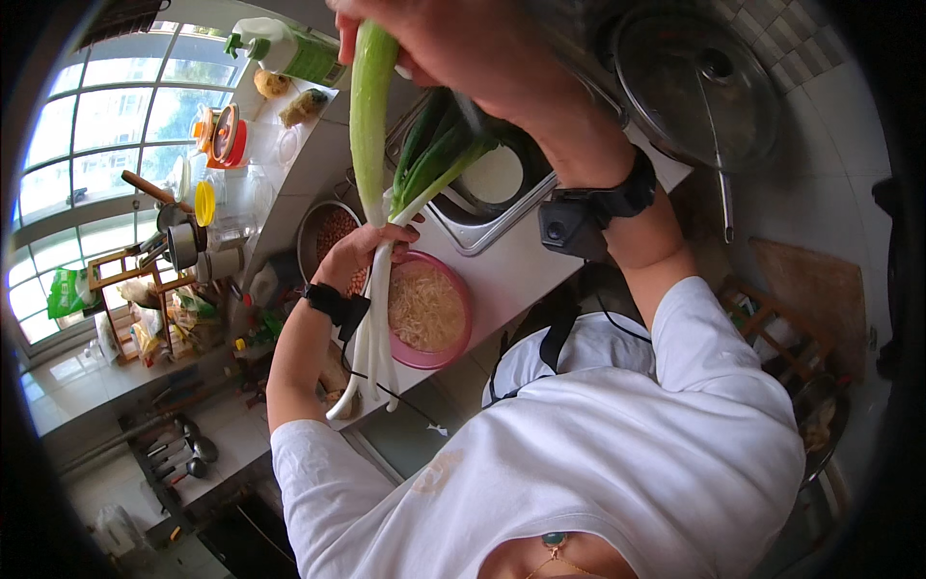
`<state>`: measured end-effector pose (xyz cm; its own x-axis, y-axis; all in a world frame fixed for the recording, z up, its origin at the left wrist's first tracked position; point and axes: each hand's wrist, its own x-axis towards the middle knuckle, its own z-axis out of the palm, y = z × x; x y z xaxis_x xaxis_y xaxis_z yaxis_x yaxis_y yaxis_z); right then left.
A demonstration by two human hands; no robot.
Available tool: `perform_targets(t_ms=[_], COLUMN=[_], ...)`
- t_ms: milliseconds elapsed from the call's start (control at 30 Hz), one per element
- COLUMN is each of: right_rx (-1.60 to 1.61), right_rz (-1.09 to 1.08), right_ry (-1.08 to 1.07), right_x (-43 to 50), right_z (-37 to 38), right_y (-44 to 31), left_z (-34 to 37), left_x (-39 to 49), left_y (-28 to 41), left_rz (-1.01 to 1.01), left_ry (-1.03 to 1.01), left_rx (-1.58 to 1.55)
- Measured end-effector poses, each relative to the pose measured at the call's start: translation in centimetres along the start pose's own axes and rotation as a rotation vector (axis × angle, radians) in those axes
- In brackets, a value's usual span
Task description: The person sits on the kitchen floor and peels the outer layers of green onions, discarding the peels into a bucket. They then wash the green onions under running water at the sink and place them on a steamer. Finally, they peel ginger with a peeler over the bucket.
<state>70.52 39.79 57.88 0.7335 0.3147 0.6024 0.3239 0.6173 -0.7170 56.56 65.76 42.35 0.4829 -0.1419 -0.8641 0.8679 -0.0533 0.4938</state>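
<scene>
My left hand [362, 250] is closed around the white stalks of a bunch of scallions [380, 311], whose lower ends hang in front of a pink bowl [467, 318]. Their dark green leaves [438, 155] slant up over the sink. At the top of the view, my right hand [448, 51] grips the upper end of a thick pale-green length [370, 108], apparently a scallion leaf. Its narrow lower end reaches my left hand. Pale shreds [427, 307] lie in the pink bowl. Beside it stands a metal bowl [305, 231] with reddish beans or nuts, partly hidden by my left hand.
A metal sink [474, 244] with a dark round vessel [492, 177] lies beyond the pink bowl. To the right is a large lidded pan [694, 94]. Jars [231, 206], a green-labelled spray bottle [289, 51] and a wooden rack [126, 268] line the windowsill.
</scene>
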Motion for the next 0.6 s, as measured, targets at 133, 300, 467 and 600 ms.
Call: perform_targets(t_ms=[133, 300, 467, 600], right_rx=[-0.155, -0.262, 0.149, 0.188], right_rz=[0.099, 0.160, 0.535, 0.717], right_ry=[0.022, 0.015, 0.037, 0.122], right_x=[1.8, 3.6, -1.4, -7.6], right_z=[-1.4, -2.0, -1.0, -0.5], right_y=[-3.4, -3.5, 6.3, 13.6], left_z=[-1.6, -1.9, -1.6, -1.9], left_x=[0.7, -0.2, -0.7, 0.9], left_y=[-0.7, -1.5, 0.3, 1.9], left_rz=[0.024, 0.084, 0.252, 0.039], left_ry=[0.019, 0.029, -0.126, -0.100], left_rx=[0.117, -0.010, -0.037, -0.189])
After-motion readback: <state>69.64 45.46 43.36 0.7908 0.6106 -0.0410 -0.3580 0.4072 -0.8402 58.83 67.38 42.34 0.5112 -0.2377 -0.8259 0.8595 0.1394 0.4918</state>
